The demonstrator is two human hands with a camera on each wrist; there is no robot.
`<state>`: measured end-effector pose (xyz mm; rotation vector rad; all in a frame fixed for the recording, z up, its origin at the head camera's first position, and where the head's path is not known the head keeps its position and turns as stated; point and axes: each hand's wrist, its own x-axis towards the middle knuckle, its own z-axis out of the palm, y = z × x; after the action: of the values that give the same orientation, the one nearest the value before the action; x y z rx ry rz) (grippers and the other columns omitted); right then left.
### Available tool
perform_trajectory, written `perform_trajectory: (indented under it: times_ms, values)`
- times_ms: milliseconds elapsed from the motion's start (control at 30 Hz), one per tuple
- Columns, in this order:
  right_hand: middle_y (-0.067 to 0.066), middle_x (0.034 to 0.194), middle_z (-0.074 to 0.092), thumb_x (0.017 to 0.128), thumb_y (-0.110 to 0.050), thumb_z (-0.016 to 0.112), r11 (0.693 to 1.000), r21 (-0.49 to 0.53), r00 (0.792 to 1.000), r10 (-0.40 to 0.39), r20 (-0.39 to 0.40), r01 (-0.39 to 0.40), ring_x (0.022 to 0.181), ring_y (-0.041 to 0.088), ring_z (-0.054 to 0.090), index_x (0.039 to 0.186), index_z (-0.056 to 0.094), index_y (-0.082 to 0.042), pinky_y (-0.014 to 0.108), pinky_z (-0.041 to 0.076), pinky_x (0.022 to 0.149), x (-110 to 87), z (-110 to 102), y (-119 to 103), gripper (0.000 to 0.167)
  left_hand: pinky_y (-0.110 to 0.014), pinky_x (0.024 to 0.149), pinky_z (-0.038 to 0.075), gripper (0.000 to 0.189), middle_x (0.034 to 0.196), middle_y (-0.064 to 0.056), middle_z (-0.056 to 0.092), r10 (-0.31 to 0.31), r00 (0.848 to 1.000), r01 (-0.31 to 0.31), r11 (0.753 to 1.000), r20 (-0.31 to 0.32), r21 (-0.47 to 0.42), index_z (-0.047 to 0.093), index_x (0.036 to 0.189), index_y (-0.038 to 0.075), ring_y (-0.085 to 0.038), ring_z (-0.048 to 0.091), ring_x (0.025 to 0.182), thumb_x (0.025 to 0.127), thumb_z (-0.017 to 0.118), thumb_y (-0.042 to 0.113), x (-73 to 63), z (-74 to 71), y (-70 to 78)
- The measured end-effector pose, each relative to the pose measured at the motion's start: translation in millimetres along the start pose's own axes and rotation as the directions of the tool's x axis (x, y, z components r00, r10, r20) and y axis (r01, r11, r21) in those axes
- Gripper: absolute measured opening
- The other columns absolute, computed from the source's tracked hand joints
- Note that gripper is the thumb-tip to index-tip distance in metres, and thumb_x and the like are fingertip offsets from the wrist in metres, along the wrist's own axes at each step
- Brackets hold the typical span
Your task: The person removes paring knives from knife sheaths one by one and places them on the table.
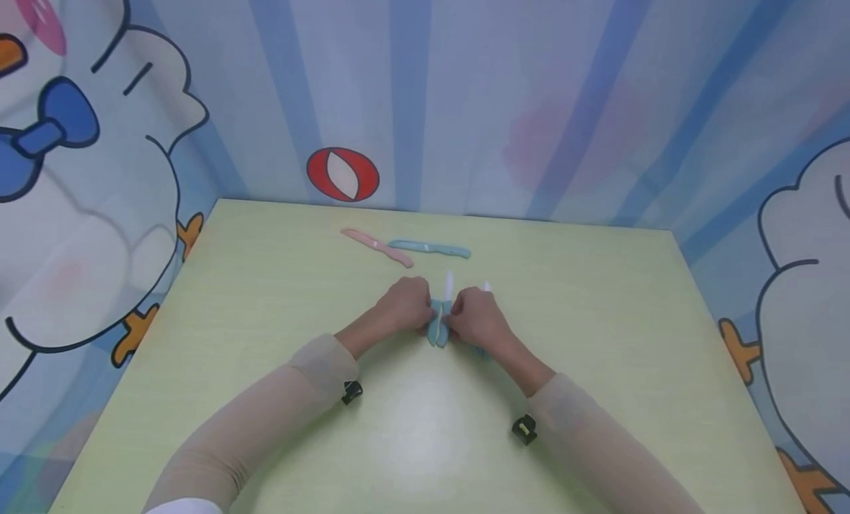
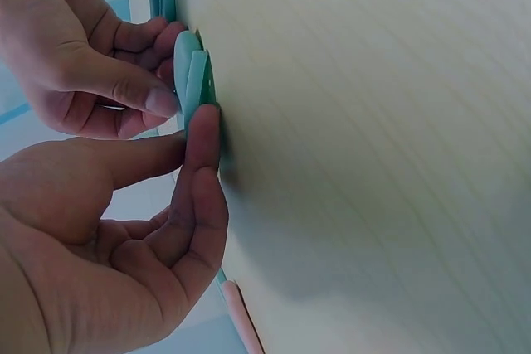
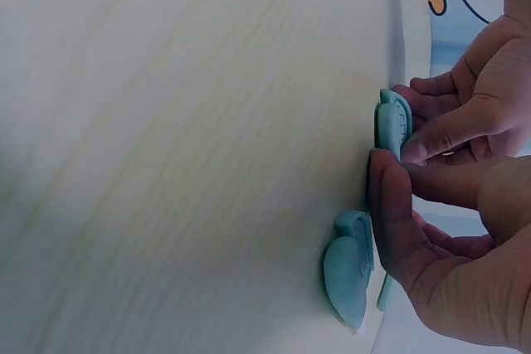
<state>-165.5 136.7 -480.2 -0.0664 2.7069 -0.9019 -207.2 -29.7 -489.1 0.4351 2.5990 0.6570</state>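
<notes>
Between the two hands is a small teal knife, its white blade pointing away from the person. Its teal part shows as two slim pieces side by side. With thumb and forefinger, my left hand pinches the knife from the left. My right hand pinches it from the other side, fingertips close to the tabletop. Beside and partly under the right hand lies a second teal knife, also in two slim pieces; its white tip shows beyond the knuckles in the head view.
Toward the back of the pale table lie a pink knife and a blue knife, their ends close together. A printed cartoon backdrop stands behind the table. Small black devices sit at both wrists.
</notes>
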Motion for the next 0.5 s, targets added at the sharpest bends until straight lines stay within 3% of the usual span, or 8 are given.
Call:
perform_trajectory:
  times_ms: [133, 500]
  values:
    - [0.004, 0.071, 0.07, 0.096, -0.014, 0.076, 1.0, 0.0, 1.0, -0.004, 0.005, 0.004, 0.063, 0.018, 0.065, 0.086, 0.071, -0.003, 0.026, 0.049, 0.056, 0.1, -1.1, 0.3, 0.016, -0.023, 0.051, 0.036, 0.028, 0.059, 0.001, 0.063, -0.005, 1.0, 0.005, 1.0, -0.01, 0.026, 0.061, 0.07, 0.009, -0.01, 0.05, 0.052, 0.096, 0.07, 0.011, -8.1, -3.5, 5.7]
    - [0.003, 0.068, 0.069, 0.097, -0.014, 0.075, 0.999, 0.003, 0.999, -0.035, 0.011, 0.035, 0.062, 0.017, 0.065, 0.088, 0.072, -0.003, 0.026, 0.049, 0.055, -0.5, -1.6, 2.7, 0.015, -0.024, 0.054, 0.04, 0.022, 0.061, 0.001, 0.068, -0.009, 1.0, 0.009, 1.0, -0.003, 0.009, 0.065, 0.078, 0.008, -0.012, 0.055, 0.056, 0.099, 0.072, 0.014, -9.2, -3.2, 4.7]
